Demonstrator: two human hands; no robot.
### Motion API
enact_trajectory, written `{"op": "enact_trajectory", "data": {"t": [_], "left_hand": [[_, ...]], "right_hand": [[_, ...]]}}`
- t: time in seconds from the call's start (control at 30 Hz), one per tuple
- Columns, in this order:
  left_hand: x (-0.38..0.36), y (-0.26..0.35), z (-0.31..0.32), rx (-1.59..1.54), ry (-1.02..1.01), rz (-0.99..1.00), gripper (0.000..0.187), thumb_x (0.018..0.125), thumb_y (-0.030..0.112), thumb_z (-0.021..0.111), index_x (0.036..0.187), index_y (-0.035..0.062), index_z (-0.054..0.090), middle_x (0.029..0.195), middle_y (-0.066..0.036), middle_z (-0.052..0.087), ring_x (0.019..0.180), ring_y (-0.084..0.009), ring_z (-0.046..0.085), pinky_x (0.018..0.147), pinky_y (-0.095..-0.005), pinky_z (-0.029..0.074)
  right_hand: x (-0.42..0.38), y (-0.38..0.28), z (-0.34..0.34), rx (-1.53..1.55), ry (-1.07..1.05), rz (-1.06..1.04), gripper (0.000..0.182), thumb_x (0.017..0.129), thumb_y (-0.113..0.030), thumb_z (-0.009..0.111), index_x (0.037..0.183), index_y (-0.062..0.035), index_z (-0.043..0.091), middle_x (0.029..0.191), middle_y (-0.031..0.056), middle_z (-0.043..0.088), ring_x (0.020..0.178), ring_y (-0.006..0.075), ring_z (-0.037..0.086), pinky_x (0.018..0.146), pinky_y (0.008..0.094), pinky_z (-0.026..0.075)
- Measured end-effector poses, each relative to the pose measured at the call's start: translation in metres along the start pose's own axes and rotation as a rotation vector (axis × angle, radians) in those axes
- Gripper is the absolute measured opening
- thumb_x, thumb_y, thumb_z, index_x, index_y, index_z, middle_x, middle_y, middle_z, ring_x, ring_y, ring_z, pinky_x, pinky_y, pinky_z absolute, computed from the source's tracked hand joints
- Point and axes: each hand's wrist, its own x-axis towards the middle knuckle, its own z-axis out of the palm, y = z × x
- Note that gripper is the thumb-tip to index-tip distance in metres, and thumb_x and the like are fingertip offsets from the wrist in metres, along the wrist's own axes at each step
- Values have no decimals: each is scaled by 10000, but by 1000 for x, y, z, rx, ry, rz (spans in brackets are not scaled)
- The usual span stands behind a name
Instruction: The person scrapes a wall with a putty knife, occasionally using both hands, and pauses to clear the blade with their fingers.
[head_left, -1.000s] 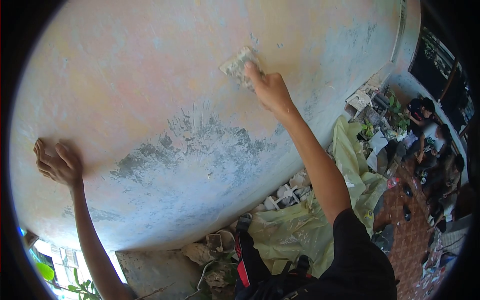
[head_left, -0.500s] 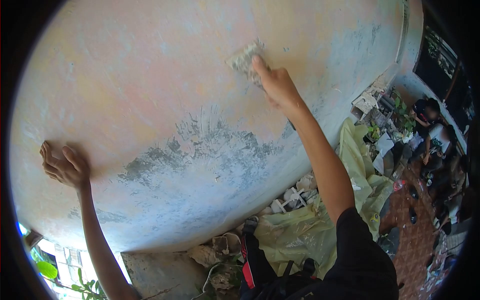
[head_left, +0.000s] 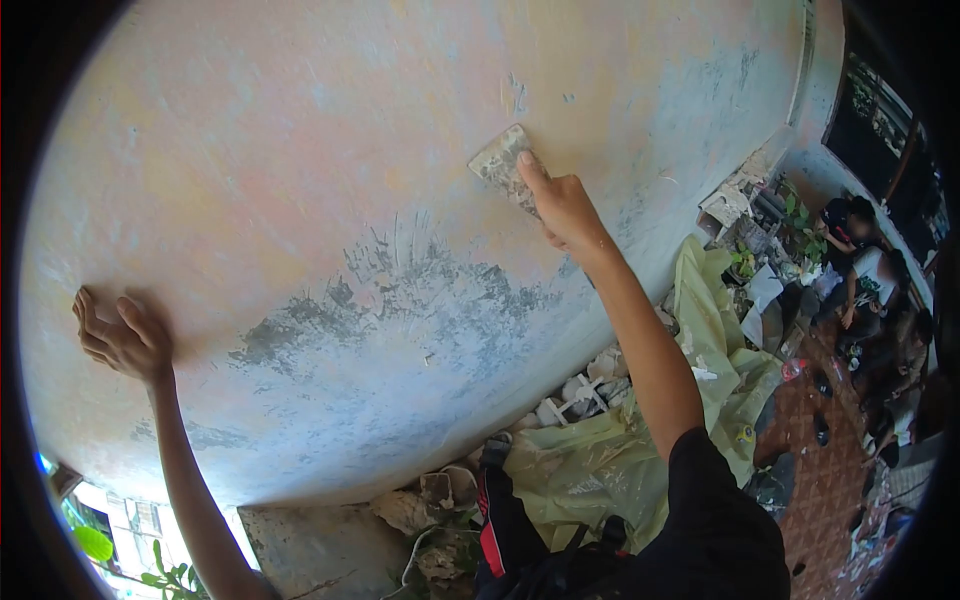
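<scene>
My right hand (head_left: 568,212) is closed round a flat scraper (head_left: 508,165) with a pale, dark-speckled blade, which lies against or very near the wall (head_left: 260,160). The thumb rests along the blade's face. Faded pink, yellow and blue paint covers the wall, with a rough grey patch (head_left: 400,290) below the scraper. At the far left my left hand (head_left: 122,335) rests on the painted surface with its fingers apart and nothing in it.
A yellowish-green sheet (head_left: 590,470) covers the ground at the wall's foot, beside rubble (head_left: 415,510). People (head_left: 865,250) sit at the right near plants and debris. Reddish tiles (head_left: 820,480) lie at lower right; green leaves (head_left: 95,541) show at lower left.
My right hand has moved down the wall with the scraper, which now looks sharper. My left hand stays on the wall, nearly unchanged.
</scene>
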Motion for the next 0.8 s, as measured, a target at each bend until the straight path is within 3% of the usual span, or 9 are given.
{"op": "enact_trajectory", "data": {"t": [0.07,0.2,0.3,0.43,0.5,0.63,0.7,0.8], "left_hand": [[-1,0,1,-2,-8,0,504,914,418,410,1262,56,455,1257,-114,491,1176,-277,425,963,-431,322],[-1,-2,0,-5,-28,-22,507,913,422,410,1256,53,457,1255,-115,492,1175,-284,425,965,-433,324],[-2,-4,2,5,-14,-5,508,913,426,409,1254,53,459,1255,-113,493,1175,-287,423,965,-431,325],[-1,-3,3,8,-22,3,508,912,425,414,1253,51,459,1248,-109,499,1169,-283,428,959,-427,333],[-3,-3,2,2,-26,-10,509,911,425,417,1254,51,458,1245,-108,501,1167,-281,429,957,-426,335],[-2,-7,5,23,-7,15,511,912,427,418,1259,53,455,1248,-107,501,1166,-283,430,957,-425,333],[-4,-4,3,4,-26,12,510,912,426,418,1257,53,458,1250,-106,500,1166,-284,430,958,-425,332],[0,-2,1,-9,-5,-1,507,913,424,417,1254,50,461,1252,-108,499,1166,-287,431,961,-422,330]], "right_hand": [[15,4,1,4,58,-128,599,864,-569,450,589,-47,554,430,-23,349,326,89,324,325,257,241],[5,-8,-3,35,10,-55,598,862,-572,453,567,-57,520,426,-36,326,328,80,308,318,248,225],[-5,3,-1,-45,-37,-2,586,868,-564,451,502,-112,387,412,-45,303,332,80,306,321,253,234],[3,-8,-8,-42,-50,-45,578,875,-557,442,504,-116,396,413,-47,300,334,79,308,313,249,231],[-2,-8,-4,-70,-20,-64,555,874,-578,440,536,-139,433,403,-70,237,300,60,255,294,223,161],[6,-15,-2,-29,-14,-78,597,861,-613,428,483,-155,364,391,-59,263,305,59,270,299,227,173],[11,-25,-6,-36,1,-95,616,874,-551,447,481,-79,407,406,-38,319,332,96,345,324,262,259],[8,-15,-3,-66,-18,-89,615,874,-555,447,485,-80,405,403,-42,314,332,90,356,325,251,251]]}}
